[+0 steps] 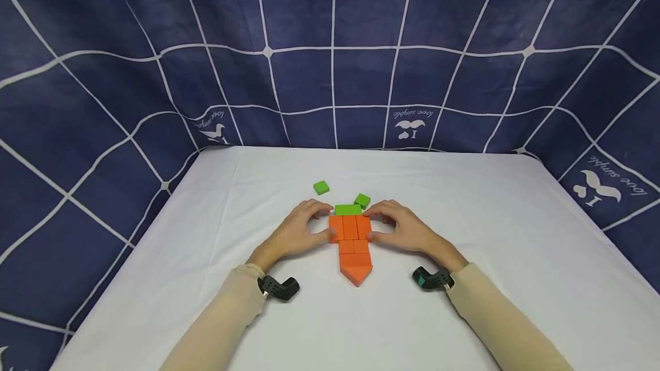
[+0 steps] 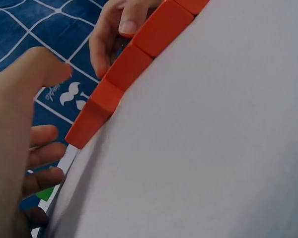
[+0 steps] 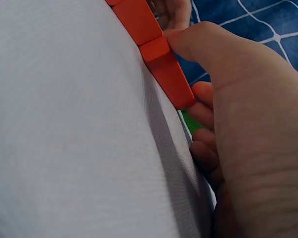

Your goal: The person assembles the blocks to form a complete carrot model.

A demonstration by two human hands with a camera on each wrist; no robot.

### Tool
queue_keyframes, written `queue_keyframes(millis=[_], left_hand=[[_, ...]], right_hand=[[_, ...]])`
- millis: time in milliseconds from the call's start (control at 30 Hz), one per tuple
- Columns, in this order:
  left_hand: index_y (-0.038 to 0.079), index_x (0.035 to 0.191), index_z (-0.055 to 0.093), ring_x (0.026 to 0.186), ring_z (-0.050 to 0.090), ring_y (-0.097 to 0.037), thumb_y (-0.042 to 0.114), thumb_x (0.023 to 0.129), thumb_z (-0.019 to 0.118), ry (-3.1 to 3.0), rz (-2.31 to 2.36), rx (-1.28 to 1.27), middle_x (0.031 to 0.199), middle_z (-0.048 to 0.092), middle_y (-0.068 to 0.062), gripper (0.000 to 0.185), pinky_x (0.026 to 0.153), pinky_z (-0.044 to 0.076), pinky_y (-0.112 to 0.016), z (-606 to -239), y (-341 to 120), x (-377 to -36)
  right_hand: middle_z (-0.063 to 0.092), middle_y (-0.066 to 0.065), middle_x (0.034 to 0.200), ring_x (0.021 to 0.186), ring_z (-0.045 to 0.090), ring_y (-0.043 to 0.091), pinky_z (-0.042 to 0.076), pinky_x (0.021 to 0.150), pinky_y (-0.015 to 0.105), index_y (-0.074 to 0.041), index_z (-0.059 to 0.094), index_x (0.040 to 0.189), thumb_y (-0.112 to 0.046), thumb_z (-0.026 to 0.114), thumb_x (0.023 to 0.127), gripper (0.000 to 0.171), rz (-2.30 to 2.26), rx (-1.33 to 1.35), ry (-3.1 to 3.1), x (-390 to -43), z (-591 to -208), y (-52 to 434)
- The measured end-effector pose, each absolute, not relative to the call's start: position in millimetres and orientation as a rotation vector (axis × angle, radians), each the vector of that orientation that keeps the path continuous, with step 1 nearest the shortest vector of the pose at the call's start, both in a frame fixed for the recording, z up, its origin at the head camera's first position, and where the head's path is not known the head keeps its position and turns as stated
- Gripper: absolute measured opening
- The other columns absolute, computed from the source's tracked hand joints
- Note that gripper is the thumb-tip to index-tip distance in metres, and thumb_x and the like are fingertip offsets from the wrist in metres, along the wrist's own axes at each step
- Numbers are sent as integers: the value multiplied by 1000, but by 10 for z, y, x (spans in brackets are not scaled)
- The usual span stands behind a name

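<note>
On the white table [image 1: 464,279] lies a flat carrot shape of orange blocks [image 1: 352,242], with a pointed piece at the near end and a green block [image 1: 348,209] across its far end. My left hand [image 1: 309,225] touches the left side of the wide orange row; its thumb [image 2: 49,69] stands just off the blocks [image 2: 124,69]. From the other side my right hand [image 1: 392,225] presses the same row, its thumb [image 3: 188,42] against an orange block [image 3: 156,54]. Its fingers lie by the green block [image 3: 191,121]. Neither hand holds anything.
Two loose green cubes lie just beyond the shape, one at the far left [image 1: 321,188] and one beside the green block [image 1: 362,200]. A dark blue cloth with a white grid [image 1: 330,44] hangs round the back and sides of the table.
</note>
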State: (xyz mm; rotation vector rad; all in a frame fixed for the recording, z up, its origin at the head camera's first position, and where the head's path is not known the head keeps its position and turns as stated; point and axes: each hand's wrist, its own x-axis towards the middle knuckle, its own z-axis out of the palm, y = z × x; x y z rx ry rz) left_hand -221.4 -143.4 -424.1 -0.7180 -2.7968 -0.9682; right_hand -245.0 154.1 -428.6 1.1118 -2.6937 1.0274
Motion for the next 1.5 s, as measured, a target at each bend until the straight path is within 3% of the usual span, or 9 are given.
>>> queue_keyframes(millis=[267, 433, 700, 1033, 1500], left_hand=[[10, 129, 57, 102, 56, -23, 32, 88, 65, -2666, -1006, -309, 115, 61, -4, 47, 94, 39, -40, -4140, -1473, -2484], [7, 129, 57, 102, 56, -25, 30, 87, 65, -2689, -1027, -186, 116, 61, -8, 49, 92, 41, -39, -4137, -1479, -2694], [9, 122, 65, 104, 56, -24, 32, 85, 67, -2751, -973, -155, 113, 67, -6, 44, 96, 39, -40, -4251, -1428, -2857], [9, 109, 71, 89, 59, -20, 33, 84, 71, -2692, -1006, -182, 96, 69, -4, 35, 83, 45, -34, -4250, -1377, -2815], [10, 106, 71, 82, 57, -17, 37, 84, 72, -2691, -1000, -288, 92, 67, -2, 35, 75, 46, -32, -4198, -1289, -2553]], right_hand=[[59, -14, 119, 101, 52, 9, 43, 86, 29, -27, 63, 121, -49, 73, 80, 48, 1046, 1119, -2673, -2443, -4280, 1555], [59, -15, 119, 101, 52, 8, 43, 87, 28, -29, 63, 121, -51, 73, 79, 48, 1060, 1109, -2684, -2450, -4295, 1557], [59, -14, 119, 99, 51, 7, 44, 86, 28, -28, 63, 121, -49, 73, 80, 48, 1076, 1114, -2684, -2444, -4320, 1544], [59, -14, 118, 97, 52, 8, 45, 84, 27, -29, 63, 121, -51, 72, 80, 48, 1069, 1111, -2689, -2462, -4297, 1561], [59, -16, 118, 95, 51, 7, 44, 82, 26, -31, 63, 122, -52, 73, 79, 48, 1083, 1090, -2708, -2473, -4309, 1563]])
